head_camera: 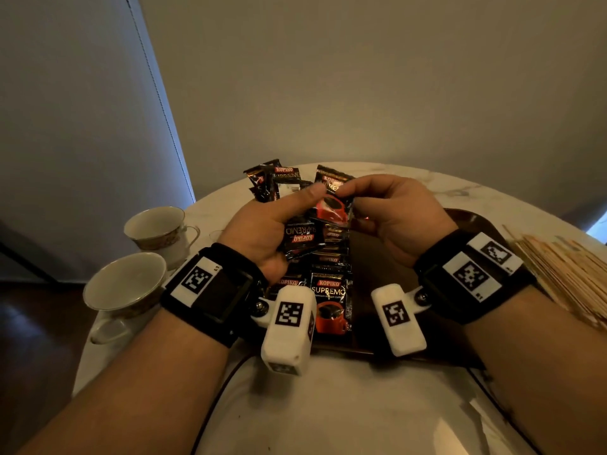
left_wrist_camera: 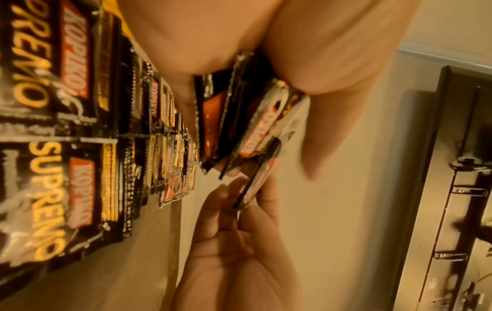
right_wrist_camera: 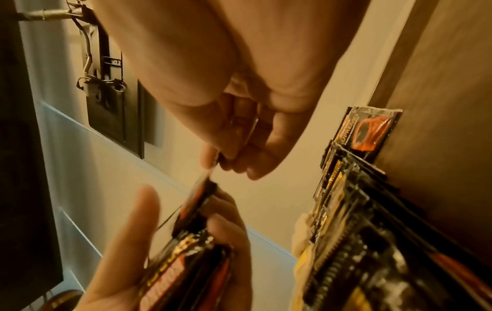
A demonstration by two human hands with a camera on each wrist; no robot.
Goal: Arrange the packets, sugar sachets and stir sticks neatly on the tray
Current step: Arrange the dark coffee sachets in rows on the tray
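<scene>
With left hand (head_camera: 259,231), gripped a small stack of packets (head_camera: 300,239), fingers curled beneath and thumb laid across the top. With right hand (head_camera: 394,218), pinched the upper edge of one packet (head_camera: 331,208) between thumb and fingertips. Held that packet upright against the stack, touching it, red cup print facing the head camera. Raised both hands above the dark tray (head_camera: 466,221), close together, knuckles apart.

Saw beneath them a row of packets (head_camera: 330,297) lying on the tray, overlapped like shingles, running from 6 o'clock toward 12 o'clock, labels up. Noted a loose heap of packets (head_camera: 279,178) at 12 o'clock, beyond the hands, tilted at odd angles. Could not tell whether on the tray or off it.

Found stir sticks (head_camera: 565,270) bundled at 3 o'clock on the pale desk (head_camera: 328,405), just beside the tray's rim. Found two teacups (head_camera: 157,228) at 9 o'clock, one nearer, one farther, close together and well apart from the sticks.
</scene>
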